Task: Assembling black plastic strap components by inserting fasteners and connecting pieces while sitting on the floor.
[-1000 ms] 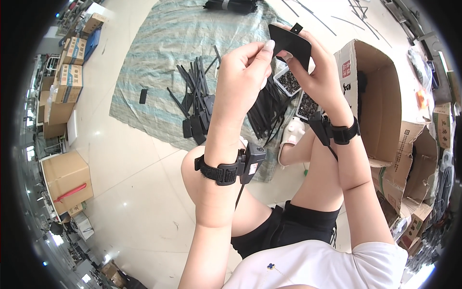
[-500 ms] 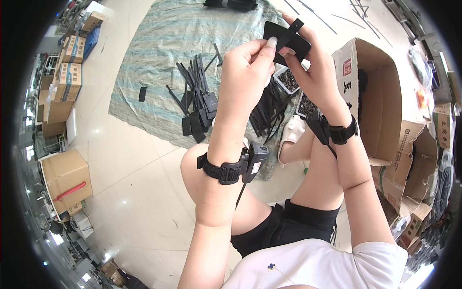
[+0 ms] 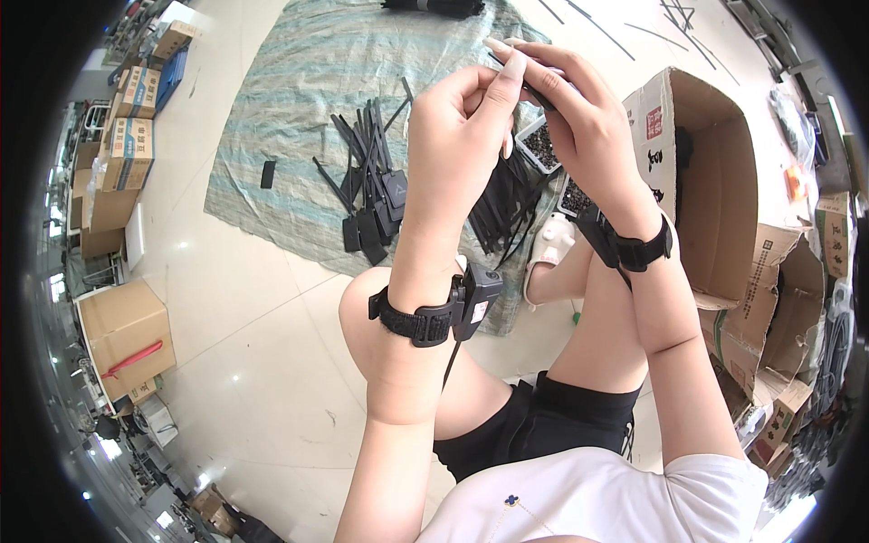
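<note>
Cartons (image 3: 133,154) stand stacked at far left; nearer, a tan box (image 3: 131,317) with a red strip (image 3: 134,360) on it. Next, striped woven sheet (image 3: 281,100) spread on pale floor (image 3: 244,380), one small black rectangle (image 3: 268,175) lying apart. Right of that, heaped black straps (image 3: 369,172) with flat, squarish ends. Left hand (image 3: 462,122) raised over the sheet, boxy device (image 3: 480,294) strapped at wrist; thumb and bent fingers pinch a black piece (image 3: 540,98). Piece sits between both hands, mostly hidden, only dark slivers showing. Below, more black strips (image 3: 498,213), then white trays (image 3: 546,169) of small dark bits. Right hand (image 3: 588,118) folds its fingers over the piece, fingertips meeting the left thumb. Far right, open carton (image 3: 715,181) on its side.
</note>
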`<action>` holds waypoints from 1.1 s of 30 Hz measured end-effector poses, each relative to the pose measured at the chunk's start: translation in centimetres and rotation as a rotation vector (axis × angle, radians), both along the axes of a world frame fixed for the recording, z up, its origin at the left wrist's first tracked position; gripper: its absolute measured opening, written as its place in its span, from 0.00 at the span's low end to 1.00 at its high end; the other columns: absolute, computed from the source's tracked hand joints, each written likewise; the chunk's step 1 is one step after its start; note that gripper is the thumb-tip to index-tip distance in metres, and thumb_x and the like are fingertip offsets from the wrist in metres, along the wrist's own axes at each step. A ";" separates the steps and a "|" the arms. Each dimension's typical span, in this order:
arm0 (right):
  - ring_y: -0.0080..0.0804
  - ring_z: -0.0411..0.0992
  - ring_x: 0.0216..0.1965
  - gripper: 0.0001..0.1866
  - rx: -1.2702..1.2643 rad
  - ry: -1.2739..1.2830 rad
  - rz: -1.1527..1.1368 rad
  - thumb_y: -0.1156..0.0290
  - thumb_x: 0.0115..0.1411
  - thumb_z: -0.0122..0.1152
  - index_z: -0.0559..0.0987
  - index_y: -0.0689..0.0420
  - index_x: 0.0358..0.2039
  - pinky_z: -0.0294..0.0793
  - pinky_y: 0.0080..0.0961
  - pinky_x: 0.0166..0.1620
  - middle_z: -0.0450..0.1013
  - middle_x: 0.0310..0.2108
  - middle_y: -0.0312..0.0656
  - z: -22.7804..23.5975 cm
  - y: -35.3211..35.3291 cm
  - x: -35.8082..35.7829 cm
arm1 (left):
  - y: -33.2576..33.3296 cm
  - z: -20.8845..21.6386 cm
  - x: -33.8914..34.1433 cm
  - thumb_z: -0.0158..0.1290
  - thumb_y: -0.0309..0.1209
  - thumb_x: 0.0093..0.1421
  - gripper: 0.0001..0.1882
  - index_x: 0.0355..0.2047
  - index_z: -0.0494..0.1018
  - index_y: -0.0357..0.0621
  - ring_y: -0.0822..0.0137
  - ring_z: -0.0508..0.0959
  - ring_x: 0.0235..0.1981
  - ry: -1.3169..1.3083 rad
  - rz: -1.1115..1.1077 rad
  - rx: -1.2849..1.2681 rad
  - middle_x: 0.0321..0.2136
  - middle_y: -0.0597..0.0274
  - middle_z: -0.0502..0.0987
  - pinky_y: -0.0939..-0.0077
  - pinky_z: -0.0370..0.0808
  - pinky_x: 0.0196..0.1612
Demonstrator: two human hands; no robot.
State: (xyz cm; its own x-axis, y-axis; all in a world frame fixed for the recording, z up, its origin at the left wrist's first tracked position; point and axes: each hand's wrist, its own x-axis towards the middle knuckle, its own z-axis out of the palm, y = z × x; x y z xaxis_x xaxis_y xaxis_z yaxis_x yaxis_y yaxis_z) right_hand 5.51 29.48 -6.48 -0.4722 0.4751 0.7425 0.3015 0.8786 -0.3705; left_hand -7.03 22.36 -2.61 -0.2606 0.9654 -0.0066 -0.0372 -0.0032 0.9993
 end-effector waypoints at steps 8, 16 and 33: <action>0.34 0.64 0.51 0.20 -0.547 0.175 0.590 0.75 0.51 0.49 0.70 0.61 0.47 0.57 0.29 0.56 0.65 0.50 0.42 1.5 0.1 1.6 | -0.5 0.1 -2.1 0.48 0.33 0.59 0.11 0.26 0.72 0.37 0.83 0.62 0.19 0.230 -0.239 -0.047 0.16 0.73 0.66 0.87 0.58 0.22; 0.20 0.64 0.43 0.16 -1.218 -0.061 0.697 0.64 0.56 0.56 0.71 0.62 0.40 0.61 0.18 0.48 0.68 0.39 0.37 -0.2 1.0 3.2 | -1.1 0.3 -3.1 0.50 0.30 0.57 0.09 0.29 0.70 0.34 0.74 0.67 0.25 0.537 -0.408 -0.030 0.22 0.65 0.70 0.80 0.65 0.32; 0.09 0.65 0.25 0.10 -1.086 0.221 0.365 0.68 0.55 0.60 0.76 0.64 0.30 0.65 0.08 0.28 0.71 0.23 0.29 1.2 -1.4 0.6 | 0.0 0.0 -2.4 0.48 0.38 0.59 0.17 0.29 0.77 0.36 0.74 0.74 0.24 0.216 0.058 -0.207 0.22 0.61 0.77 0.82 0.68 0.33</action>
State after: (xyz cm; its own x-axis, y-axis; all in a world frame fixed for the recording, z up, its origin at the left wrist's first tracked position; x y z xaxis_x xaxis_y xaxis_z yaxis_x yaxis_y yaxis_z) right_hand 6.08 28.11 -5.31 -0.6233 0.7739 0.1121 -0.0686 0.0887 -0.9937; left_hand -9.46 22.38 -2.65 -0.3319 0.9329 -0.1397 0.1708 0.2051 0.9637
